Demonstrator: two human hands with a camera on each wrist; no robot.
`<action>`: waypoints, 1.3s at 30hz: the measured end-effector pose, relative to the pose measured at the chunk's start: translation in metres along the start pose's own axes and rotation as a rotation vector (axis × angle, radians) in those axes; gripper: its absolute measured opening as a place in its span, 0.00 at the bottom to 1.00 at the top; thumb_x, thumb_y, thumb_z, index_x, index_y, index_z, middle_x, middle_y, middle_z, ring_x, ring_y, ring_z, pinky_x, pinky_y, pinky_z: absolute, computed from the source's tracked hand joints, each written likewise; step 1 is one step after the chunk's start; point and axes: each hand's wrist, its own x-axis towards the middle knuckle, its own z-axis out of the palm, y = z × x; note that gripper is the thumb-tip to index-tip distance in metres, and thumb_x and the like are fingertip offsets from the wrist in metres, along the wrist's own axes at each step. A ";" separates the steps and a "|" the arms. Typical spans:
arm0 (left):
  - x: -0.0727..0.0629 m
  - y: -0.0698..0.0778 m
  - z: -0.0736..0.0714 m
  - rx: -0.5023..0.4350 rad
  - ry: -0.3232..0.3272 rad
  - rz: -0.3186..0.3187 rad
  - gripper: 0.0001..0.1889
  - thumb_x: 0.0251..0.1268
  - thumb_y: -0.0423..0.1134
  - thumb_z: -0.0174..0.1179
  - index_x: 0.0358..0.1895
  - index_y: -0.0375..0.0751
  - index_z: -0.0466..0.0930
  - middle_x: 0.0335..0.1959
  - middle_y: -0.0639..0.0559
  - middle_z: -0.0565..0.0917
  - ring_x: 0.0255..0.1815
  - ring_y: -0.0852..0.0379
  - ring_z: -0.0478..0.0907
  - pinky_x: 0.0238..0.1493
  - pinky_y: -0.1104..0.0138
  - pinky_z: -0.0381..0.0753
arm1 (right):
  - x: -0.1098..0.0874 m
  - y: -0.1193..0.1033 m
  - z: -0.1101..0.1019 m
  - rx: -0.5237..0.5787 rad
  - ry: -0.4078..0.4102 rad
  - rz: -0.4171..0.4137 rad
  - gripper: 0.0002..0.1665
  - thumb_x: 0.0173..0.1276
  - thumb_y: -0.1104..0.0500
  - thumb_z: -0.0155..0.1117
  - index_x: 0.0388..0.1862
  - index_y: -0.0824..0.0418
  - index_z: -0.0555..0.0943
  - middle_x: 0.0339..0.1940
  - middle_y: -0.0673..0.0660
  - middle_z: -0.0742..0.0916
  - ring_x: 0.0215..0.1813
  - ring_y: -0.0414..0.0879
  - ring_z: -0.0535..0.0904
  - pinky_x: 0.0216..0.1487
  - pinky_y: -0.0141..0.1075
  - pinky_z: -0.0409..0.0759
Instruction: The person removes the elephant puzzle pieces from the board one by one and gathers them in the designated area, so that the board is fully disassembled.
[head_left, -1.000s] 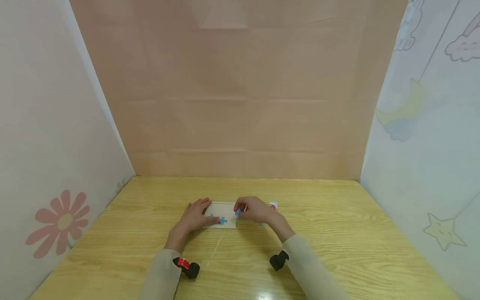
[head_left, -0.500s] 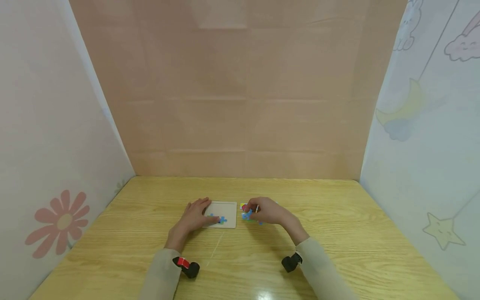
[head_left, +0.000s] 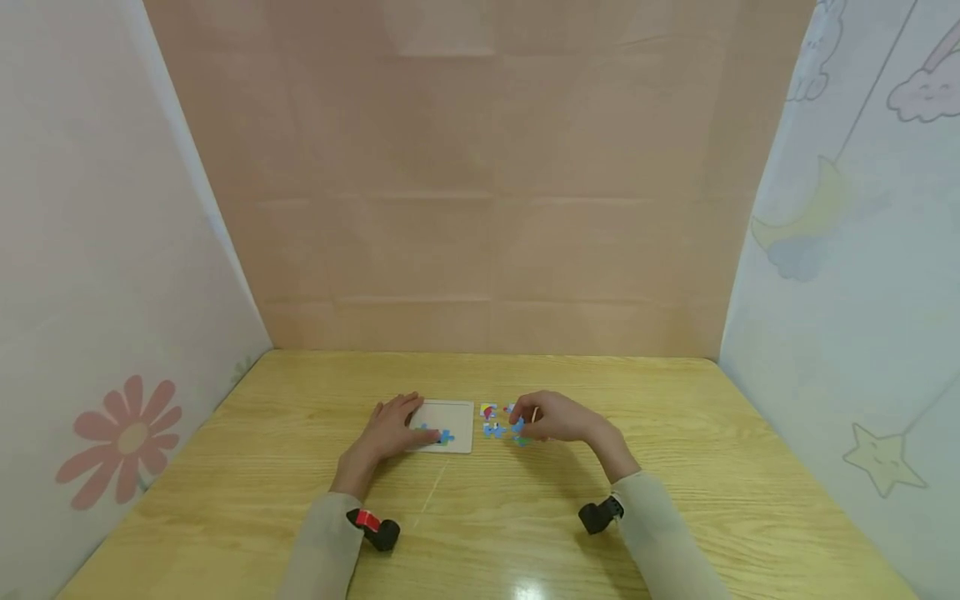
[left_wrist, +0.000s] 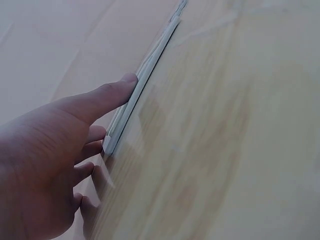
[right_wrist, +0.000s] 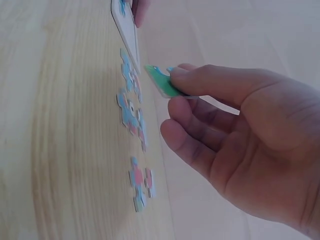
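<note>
A pale flat puzzle board (head_left: pixel 453 414) lies on the table, with blue-and-green jigsaw pieces (head_left: pixel 447 437) along its near side. My left hand (head_left: pixel 388 433) rests at the board's left end, its thumb lying over the pieces and the other fingers extended along the left side. In the left wrist view, the thumb lies across the board's edge (left_wrist: pixel 145 87). To the right, my right hand (head_left: pixel 561 417) pinches a green jigsaw piece (right_wrist: pixel 161 80) between thumb and fingers, raised above the table. Part of that piece is hidden by the thumb.
Between the board and my right hand lie several loose jigsaw pieces: a yellow-and-red one (head_left: pixel 488 410), blue ones (head_left: pixel 493 430) and others partly covered by the fingers. A brown papered wall (head_left: pixel 487 250) stands behind the wooden table (head_left: pixel 337 375).
My right hand has moved right from the board's right edge, carrying the piece, and uncovered the loose pieces there. My left hand keeps its place on the board.
</note>
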 end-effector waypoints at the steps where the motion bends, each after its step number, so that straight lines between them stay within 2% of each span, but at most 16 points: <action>1: 0.000 0.000 0.000 -0.003 0.000 -0.001 0.46 0.57 0.60 0.67 0.73 0.35 0.65 0.76 0.39 0.63 0.79 0.36 0.52 0.77 0.41 0.37 | 0.000 0.001 -0.001 0.003 -0.006 -0.004 0.09 0.71 0.63 0.62 0.47 0.63 0.82 0.31 0.54 0.83 0.25 0.49 0.74 0.27 0.34 0.74; 8: -0.001 0.001 -0.001 -0.012 -0.007 0.000 0.46 0.58 0.59 0.67 0.74 0.36 0.64 0.77 0.39 0.62 0.79 0.36 0.51 0.77 0.40 0.36 | -0.007 0.008 -0.009 0.034 -0.042 -0.004 0.08 0.70 0.63 0.63 0.46 0.64 0.83 0.30 0.56 0.83 0.25 0.45 0.75 0.31 0.46 0.80; 11: -0.002 0.002 -0.001 -0.013 -0.004 -0.001 0.46 0.58 0.59 0.67 0.74 0.35 0.64 0.77 0.39 0.63 0.79 0.36 0.51 0.77 0.40 0.36 | -0.010 0.014 -0.012 0.049 -0.055 0.001 0.08 0.70 0.64 0.63 0.46 0.64 0.83 0.29 0.57 0.83 0.25 0.45 0.76 0.32 0.48 0.81; 15: -0.002 0.002 0.000 -0.005 -0.005 -0.006 0.46 0.57 0.60 0.67 0.74 0.35 0.64 0.76 0.39 0.63 0.79 0.37 0.51 0.78 0.41 0.37 | -0.015 0.020 -0.017 0.064 -0.072 0.012 0.08 0.70 0.64 0.63 0.46 0.65 0.83 0.29 0.58 0.83 0.25 0.46 0.77 0.33 0.48 0.82; 21: -0.002 0.003 -0.001 0.021 -0.010 -0.013 0.47 0.57 0.62 0.66 0.74 0.36 0.63 0.77 0.40 0.62 0.79 0.38 0.52 0.78 0.42 0.37 | -0.023 0.026 -0.023 0.082 -0.086 0.087 0.07 0.68 0.64 0.65 0.44 0.64 0.84 0.29 0.57 0.83 0.27 0.49 0.81 0.34 0.47 0.84; 27: -0.001 0.002 -0.001 0.040 -0.025 -0.010 0.48 0.57 0.63 0.65 0.75 0.37 0.63 0.77 0.40 0.61 0.80 0.38 0.51 0.78 0.42 0.37 | -0.029 0.036 -0.025 0.091 -0.115 0.135 0.07 0.66 0.63 0.67 0.43 0.62 0.85 0.29 0.55 0.83 0.27 0.48 0.81 0.33 0.43 0.83; 34: -0.001 0.002 -0.003 0.051 -0.032 -0.009 0.48 0.58 0.64 0.64 0.75 0.37 0.62 0.78 0.41 0.61 0.80 0.38 0.51 0.78 0.41 0.37 | -0.034 0.046 -0.026 0.140 -0.116 0.167 0.09 0.65 0.64 0.67 0.45 0.62 0.85 0.27 0.55 0.83 0.26 0.46 0.78 0.30 0.38 0.80; 39: -0.001 0.003 -0.003 0.063 -0.041 -0.011 0.48 0.58 0.64 0.63 0.76 0.38 0.61 0.78 0.41 0.60 0.80 0.38 0.50 0.78 0.42 0.36 | -0.036 0.051 -0.026 0.170 -0.126 0.188 0.10 0.65 0.63 0.68 0.45 0.62 0.84 0.25 0.52 0.81 0.22 0.43 0.71 0.26 0.35 0.72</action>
